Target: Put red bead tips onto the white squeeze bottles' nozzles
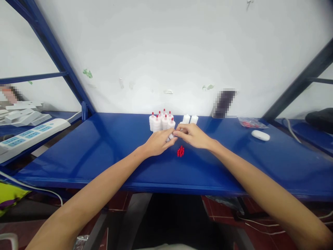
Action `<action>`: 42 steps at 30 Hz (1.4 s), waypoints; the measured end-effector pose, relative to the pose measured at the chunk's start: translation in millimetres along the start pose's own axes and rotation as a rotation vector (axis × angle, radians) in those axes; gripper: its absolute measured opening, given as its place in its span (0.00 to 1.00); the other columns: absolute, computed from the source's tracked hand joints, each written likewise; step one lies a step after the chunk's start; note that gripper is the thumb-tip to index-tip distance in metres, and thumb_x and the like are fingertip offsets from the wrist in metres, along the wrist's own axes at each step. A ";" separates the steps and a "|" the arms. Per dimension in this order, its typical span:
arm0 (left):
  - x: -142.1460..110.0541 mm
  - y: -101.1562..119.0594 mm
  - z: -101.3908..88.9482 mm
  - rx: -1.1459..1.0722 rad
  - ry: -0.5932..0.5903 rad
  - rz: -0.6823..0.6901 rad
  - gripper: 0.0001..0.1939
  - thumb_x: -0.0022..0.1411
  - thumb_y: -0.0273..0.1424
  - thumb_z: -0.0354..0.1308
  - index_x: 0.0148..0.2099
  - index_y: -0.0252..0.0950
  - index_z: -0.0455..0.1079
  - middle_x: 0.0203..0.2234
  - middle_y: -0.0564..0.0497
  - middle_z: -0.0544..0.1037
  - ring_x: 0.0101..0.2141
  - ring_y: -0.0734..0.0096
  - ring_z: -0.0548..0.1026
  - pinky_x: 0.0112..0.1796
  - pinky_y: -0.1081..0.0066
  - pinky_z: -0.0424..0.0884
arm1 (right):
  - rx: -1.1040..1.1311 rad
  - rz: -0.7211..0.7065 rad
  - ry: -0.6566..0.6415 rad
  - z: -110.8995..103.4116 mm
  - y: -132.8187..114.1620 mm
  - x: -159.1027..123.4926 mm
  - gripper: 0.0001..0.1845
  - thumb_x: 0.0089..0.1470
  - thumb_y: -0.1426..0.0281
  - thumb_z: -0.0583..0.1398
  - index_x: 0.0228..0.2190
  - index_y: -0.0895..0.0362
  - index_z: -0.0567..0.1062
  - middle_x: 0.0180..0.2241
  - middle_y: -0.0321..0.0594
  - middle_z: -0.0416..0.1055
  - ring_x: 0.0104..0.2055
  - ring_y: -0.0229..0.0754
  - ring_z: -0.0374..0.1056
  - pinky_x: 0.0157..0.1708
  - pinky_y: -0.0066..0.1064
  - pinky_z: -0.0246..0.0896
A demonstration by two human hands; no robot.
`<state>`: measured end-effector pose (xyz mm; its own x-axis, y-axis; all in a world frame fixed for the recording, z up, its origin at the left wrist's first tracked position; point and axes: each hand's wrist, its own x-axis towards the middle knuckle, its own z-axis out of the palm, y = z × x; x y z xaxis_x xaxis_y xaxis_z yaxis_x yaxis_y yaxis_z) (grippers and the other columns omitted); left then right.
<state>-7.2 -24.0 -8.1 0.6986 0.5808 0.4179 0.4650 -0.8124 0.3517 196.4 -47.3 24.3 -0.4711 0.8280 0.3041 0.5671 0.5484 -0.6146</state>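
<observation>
My left hand (158,142) is closed around a small white plastic bottle (171,136), mostly hidden by the fingers and lying tilted to the right. At the bottle's tip end, the thumb and fingers of my right hand (196,136) are pinched together; what they grip is hidden. Just behind my left hand stands a cluster of several white squeeze bottles (156,124) with red tips. Two white bottles (194,119) without visible red tips stand behind my right hand. Several small red caps (180,151) lie in a pile on the blue table, below and between my hands.
On the right of the blue table (109,139) are a clear plastic bag (252,123) with red pieces and a white oval case (260,135). A white power strip (33,135) and stacked white boxes (24,113) lie on the left. Blue metal posts flank the table.
</observation>
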 end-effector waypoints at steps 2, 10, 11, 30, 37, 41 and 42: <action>0.5 0.0 0.4 -0.031 0.003 0.022 0.12 0.71 0.38 0.45 0.45 0.36 0.64 0.32 0.51 0.74 0.29 0.71 0.69 0.32 0.71 0.63 | 0.036 -0.020 -0.015 -1.4 -1.5 -0.8 0.18 0.62 0.56 0.54 0.28 0.56 0.69 0.17 0.29 0.58 0.20 0.33 0.52 0.24 0.28 0.46; 0.8 -3.3 -1.3 0.246 0.016 0.063 0.15 0.70 0.34 0.45 0.54 0.36 0.65 0.41 0.45 0.74 0.34 0.68 0.73 0.32 0.72 0.65 | 0.304 0.039 -0.124 -9.6 15.4 4.3 0.23 0.63 0.52 0.50 0.24 0.55 0.65 0.17 0.28 0.54 0.19 0.33 0.49 0.22 0.28 0.47; 0.2 -3.5 -2.5 0.303 0.012 0.060 0.16 0.70 0.34 0.44 0.55 0.37 0.65 0.43 0.44 0.74 0.34 0.68 0.73 0.31 0.72 0.64 | 0.335 0.068 -0.122 -13.4 19.5 4.3 0.24 0.64 0.52 0.49 0.23 0.55 0.64 0.16 0.28 0.53 0.19 0.33 0.48 0.22 0.28 0.47; -1.3 -8.4 -4.2 0.175 -0.108 0.070 0.18 0.70 0.39 0.46 0.53 0.36 0.68 0.40 0.46 0.80 0.36 0.63 0.77 0.36 0.70 0.66 | -0.042 0.215 -0.553 -33.4 29.6 -2.6 0.19 0.51 0.62 0.64 0.42 0.59 0.80 0.28 0.40 0.77 0.29 0.40 0.69 0.31 0.30 0.60; -1.7 -8.8 -4.1 0.159 -0.106 0.055 0.17 0.70 0.39 0.47 0.53 0.36 0.69 0.39 0.47 0.80 0.35 0.64 0.77 0.34 0.71 0.65 | -0.073 0.150 -0.506 -27.4 26.1 -2.7 0.12 0.51 0.68 0.62 0.37 0.60 0.81 0.31 0.41 0.78 0.30 0.39 0.69 0.31 0.29 0.60; -1.3 -9.1 -2.4 0.161 -0.128 0.060 0.17 0.70 0.40 0.47 0.53 0.36 0.68 0.37 0.47 0.79 0.35 0.64 0.76 0.34 0.71 0.65 | -0.088 0.128 -0.491 -24.9 25.6 -2.6 0.12 0.51 0.66 0.62 0.35 0.59 0.81 0.27 0.38 0.75 0.27 0.37 0.66 0.29 0.29 0.58; -1.2 -8.9 -1.7 0.157 -0.134 0.059 0.18 0.70 0.40 0.47 0.54 0.37 0.67 0.37 0.48 0.79 0.34 0.64 0.76 0.34 0.71 0.64 | -0.096 0.134 -0.478 -25.2 25.6 -2.8 0.12 0.51 0.66 0.62 0.35 0.59 0.80 0.26 0.37 0.74 0.26 0.37 0.65 0.28 0.29 0.57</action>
<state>-13.1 -17.4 -10.4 0.7882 0.5286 0.3153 0.4930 -0.8489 0.1908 229.3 -32.7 26.0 -0.6340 0.7579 -0.1534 0.6925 0.4682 -0.5489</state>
